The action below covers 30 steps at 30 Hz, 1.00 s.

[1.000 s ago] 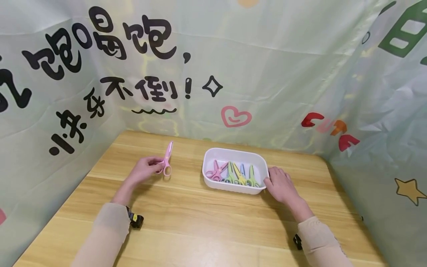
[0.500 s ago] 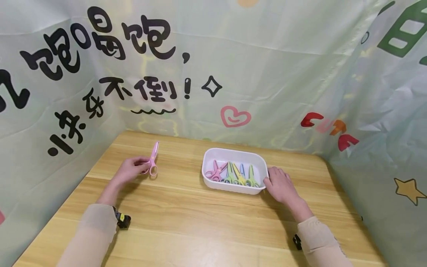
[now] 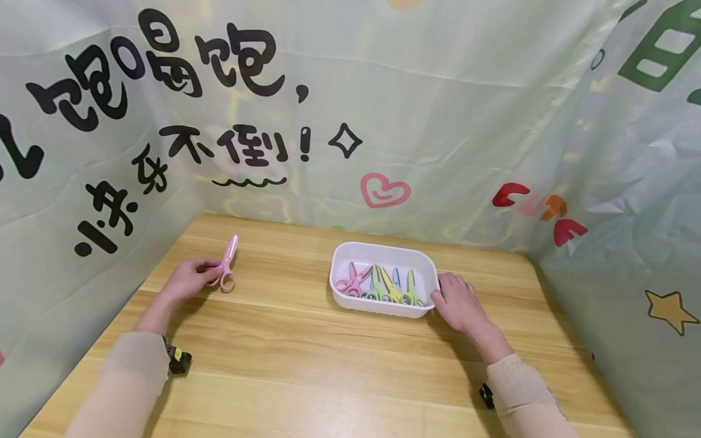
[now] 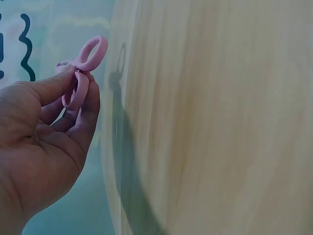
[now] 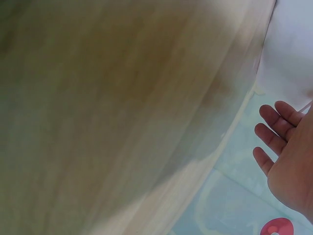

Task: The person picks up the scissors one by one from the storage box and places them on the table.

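Note:
My left hand [image 3: 188,278] pinches a pair of pink scissors [image 3: 228,267] between thumb and fingertips, over the left side of the table. Their blades point up and away from me. The left wrist view shows the finger loops [image 4: 93,55] beyond the thumb, partly overlapped by the hand. A white plastic box [image 3: 378,307] stands right of the table's middle. Inside lie pink scissors [image 3: 355,281], green scissors [image 3: 413,293], yellow scissors [image 3: 392,286] and a blue pair. My right hand [image 3: 460,303] rests at the box's right end, thumb at the rim, fingers loosely extended.
The wooden table [image 3: 306,365] reaches a printed cloth backdrop [image 3: 465,152] at its back and both sides. A wrist camera [image 3: 179,361] sits below the left sleeve's cuff, another [image 3: 486,395] beside the right sleeve.
My left hand has carried the pink scissors leftward, away from the box. The right hand and the box have kept their places on the table.

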Tool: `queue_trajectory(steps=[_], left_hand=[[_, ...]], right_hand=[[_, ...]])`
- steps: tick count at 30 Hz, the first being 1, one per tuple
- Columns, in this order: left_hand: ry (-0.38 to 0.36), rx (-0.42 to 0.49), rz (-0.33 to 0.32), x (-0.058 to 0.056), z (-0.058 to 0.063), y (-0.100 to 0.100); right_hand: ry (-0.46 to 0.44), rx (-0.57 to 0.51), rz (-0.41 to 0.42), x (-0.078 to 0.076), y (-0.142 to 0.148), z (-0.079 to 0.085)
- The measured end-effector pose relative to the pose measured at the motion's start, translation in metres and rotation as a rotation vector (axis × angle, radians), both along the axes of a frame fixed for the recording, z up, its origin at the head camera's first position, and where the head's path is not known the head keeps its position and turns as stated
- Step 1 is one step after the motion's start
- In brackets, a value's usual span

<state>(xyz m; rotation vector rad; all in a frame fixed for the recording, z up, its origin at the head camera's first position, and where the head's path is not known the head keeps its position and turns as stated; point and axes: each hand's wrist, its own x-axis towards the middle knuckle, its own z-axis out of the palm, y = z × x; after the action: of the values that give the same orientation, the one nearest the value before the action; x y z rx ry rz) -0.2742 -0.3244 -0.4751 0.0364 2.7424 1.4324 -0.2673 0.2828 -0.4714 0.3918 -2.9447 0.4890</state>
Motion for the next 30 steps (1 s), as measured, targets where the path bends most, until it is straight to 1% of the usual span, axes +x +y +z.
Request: queue_trajectory(steps=[5, 10, 16, 19, 24, 28, 30], left_hand=[[-0.008, -0.055, 0.020, -0.002, -0.001, -0.014], [-0.009, -0.097, 0.053, -0.003, -0.004, -0.021], [-0.003, -0.111, 0.076, -0.003, -0.008, -0.024], [0.004, -0.152, 0.084, -0.003, -0.009, -0.025], [0.001, -0.240, 0.109, -0.001, -0.007, -0.024], [0.000, -0.280, 0.136, 0.001, -0.003, -0.021], [-0.009, -0.284, 0.147, 0.002, -0.002, -0.020]], right_hand=[[-0.001, 0.005, -0.002, 0.000, -0.001, 0.000], [0.002, -0.002, -0.002, -0.001, -0.002, 0.001], [-0.003, 0.000, -0.006, 0.001, -0.003, 0.002], [-0.002, 0.003, -0.008, 0.002, -0.003, 0.002], [0.001, 0.008, -0.009, 0.002, -0.003, 0.003], [0.003, 0.009, -0.005, 0.003, -0.003, 0.004], [0.007, 0.011, -0.004, 0.003, -0.003, 0.003]])
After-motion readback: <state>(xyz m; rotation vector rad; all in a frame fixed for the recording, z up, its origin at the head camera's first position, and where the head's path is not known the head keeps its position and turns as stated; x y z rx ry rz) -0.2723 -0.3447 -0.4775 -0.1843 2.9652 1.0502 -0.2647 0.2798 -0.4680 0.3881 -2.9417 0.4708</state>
